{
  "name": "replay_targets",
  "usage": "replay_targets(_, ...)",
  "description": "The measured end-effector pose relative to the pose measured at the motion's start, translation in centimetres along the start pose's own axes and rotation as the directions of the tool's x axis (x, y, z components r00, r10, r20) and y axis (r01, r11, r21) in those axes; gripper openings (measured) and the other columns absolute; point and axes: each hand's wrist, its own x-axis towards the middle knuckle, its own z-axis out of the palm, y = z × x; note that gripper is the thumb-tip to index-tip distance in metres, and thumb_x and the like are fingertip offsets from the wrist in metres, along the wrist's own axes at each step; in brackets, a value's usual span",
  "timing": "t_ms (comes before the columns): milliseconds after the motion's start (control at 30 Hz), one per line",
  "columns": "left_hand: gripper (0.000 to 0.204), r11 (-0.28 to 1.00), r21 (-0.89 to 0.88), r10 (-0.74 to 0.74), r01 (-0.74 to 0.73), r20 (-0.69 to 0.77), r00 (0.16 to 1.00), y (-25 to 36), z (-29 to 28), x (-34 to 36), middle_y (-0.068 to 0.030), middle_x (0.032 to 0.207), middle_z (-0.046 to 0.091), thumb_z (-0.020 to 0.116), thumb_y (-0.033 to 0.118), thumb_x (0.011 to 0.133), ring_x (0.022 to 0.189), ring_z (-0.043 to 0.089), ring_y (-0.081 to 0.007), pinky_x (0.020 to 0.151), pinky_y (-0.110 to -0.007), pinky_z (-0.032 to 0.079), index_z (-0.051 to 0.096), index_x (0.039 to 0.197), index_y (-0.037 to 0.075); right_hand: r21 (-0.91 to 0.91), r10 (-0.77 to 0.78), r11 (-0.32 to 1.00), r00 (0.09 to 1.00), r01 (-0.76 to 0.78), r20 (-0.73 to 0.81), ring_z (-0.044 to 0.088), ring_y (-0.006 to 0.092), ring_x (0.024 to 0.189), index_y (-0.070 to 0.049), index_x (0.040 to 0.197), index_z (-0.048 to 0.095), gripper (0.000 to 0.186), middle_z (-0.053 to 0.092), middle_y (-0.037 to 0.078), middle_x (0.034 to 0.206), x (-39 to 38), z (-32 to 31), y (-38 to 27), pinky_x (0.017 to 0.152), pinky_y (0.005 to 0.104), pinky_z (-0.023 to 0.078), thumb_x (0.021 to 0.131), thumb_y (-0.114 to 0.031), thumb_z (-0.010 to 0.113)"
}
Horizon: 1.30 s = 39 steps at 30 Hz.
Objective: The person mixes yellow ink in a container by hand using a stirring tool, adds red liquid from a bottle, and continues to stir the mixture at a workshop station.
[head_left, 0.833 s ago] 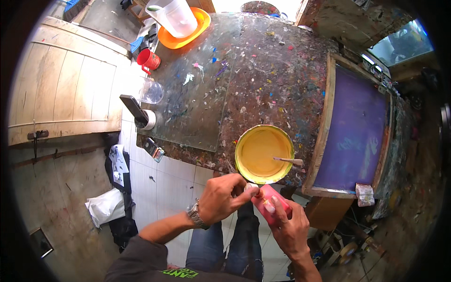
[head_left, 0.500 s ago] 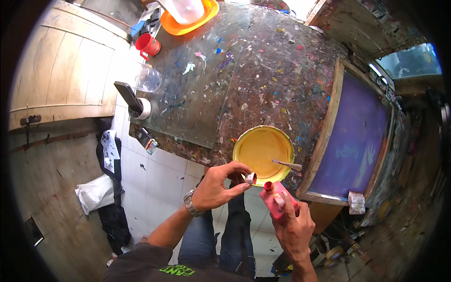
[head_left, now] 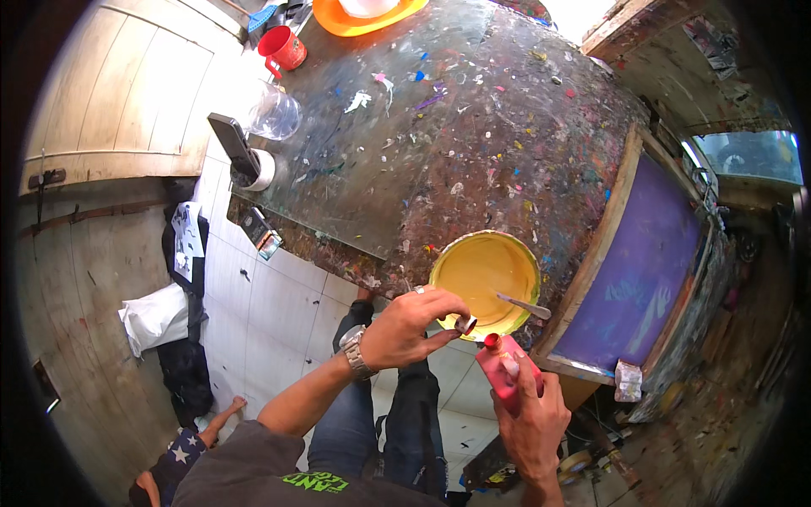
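Note:
My left hand (head_left: 414,325), with a metal watch on its wrist, pinches a small bottle cap (head_left: 465,324) between thumb and fingers. The cap is pale outside and dark red inside. In my right hand (head_left: 534,414) is a pink bottle (head_left: 502,372), tilted a little, its red-stained neck uncapped. The cap is close to the bottle's mouth but apart from it. Just beyond both hands, a round yellow tub (head_left: 535,269) stands at the table's near edge with yellow paint inside. A thin-handled tool (head_left: 525,306) leans on its rim; its lower end is hidden in the paint.
The paint-spattered table (head_left: 473,160) carries a red mug (head_left: 282,49), a clear plastic container (head_left: 275,114), a white cup (head_left: 262,171) holding a dark object, a small box (head_left: 260,232) and an orange basin (head_left: 363,25). A wooden-framed purple screen (head_left: 629,262) stands right. Another person's arm (head_left: 221,420) shows lower left.
The view has shifted, and the person at lower left has come into it. My left hand has turned the cap slightly, its opening tipping lower. Both hands keep their holds.

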Motion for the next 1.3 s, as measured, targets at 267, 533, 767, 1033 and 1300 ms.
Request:
replay_targets(267,0.026,1.000,-0.007,-0.004,0.004,-0.020,1.000,-0.1,0.0,0.1,-0.0057,0.101,0.070,0.076,0.004,0.077,0.088,0.065,-0.0240,0.080,-0.036,0.050,0.065,0.101,0.008,-0.003,0.013,1.000,1.000,-0.013,0.020,0.060,0.0341,0.084,-0.017,0.136,0.049,0.074,0.054,0.014,0.099,0.0,-0.2,0.0,0.064,0.0447,0.050,0.070,-0.017,0.082)
replay_targets(533,0.028,1.000,-0.012,0.017,-0.017,-0.043,0.999,0.2,-0.3,0.2,-0.0059,0.102,0.071,0.077,0.002,0.076,0.088,0.065,-0.0233,0.079,-0.035,0.050,0.066,0.101,0.008,0.006,0.026,1.000,1.000,-0.026,0.001,0.061,0.0342,0.083,-0.016,0.134,0.052,0.069,0.055,0.013,0.099,-0.3,-0.2,0.1,0.064,0.0445,0.051,0.072,-0.019,0.081)
replay_targets(767,0.031,1.000,0.001,0.022,-0.022,-0.018,1.000,0.2,-0.5,-0.2,-0.0092,0.100,0.066,0.074,0.004,0.077,0.092,0.065,-0.0261,0.081,-0.037,0.051,0.063,0.106,0.006,-0.010,0.042,0.999,0.999,-0.041,0.002,0.061,0.0340,0.082,-0.015,0.134,0.052,0.067,0.055,0.013,0.097,-0.3,-0.3,0.0,0.064,0.0445,0.050,0.073,-0.019,0.080)
replay_targets(1033,0.027,1.000,-0.011,0.006,-0.006,-0.060,0.998,0.1,-0.4,-0.7,-0.0055,0.102,0.071,0.076,0.005,0.077,0.089,0.065,-0.0231,0.079,-0.036,0.050,0.065,0.102,0.008,-0.041,0.047,0.998,0.999,-0.046,0.010,0.061,0.0338,0.080,-0.017,0.135,0.051,0.066,0.055,0.012,0.096,-0.2,-0.4,-0.3,0.063,0.0443,0.050,0.075,-0.019,0.079)
replay_targets(1300,0.030,1.000,-0.011,0.017,-0.018,-0.039,0.999,0.3,-0.8,-0.7,-0.0071,0.101,0.068,0.074,0.005,0.078,0.092,0.065,-0.0252,0.081,-0.037,0.050,0.063,0.105,0.007,-0.040,0.047,0.998,0.999,-0.047,0.000,0.061,0.0336,0.080,-0.017,0.135,0.051,0.068,0.055,0.012,0.096,-0.1,-0.5,-0.4,0.063,0.0436,0.051,0.074,-0.018,0.080)
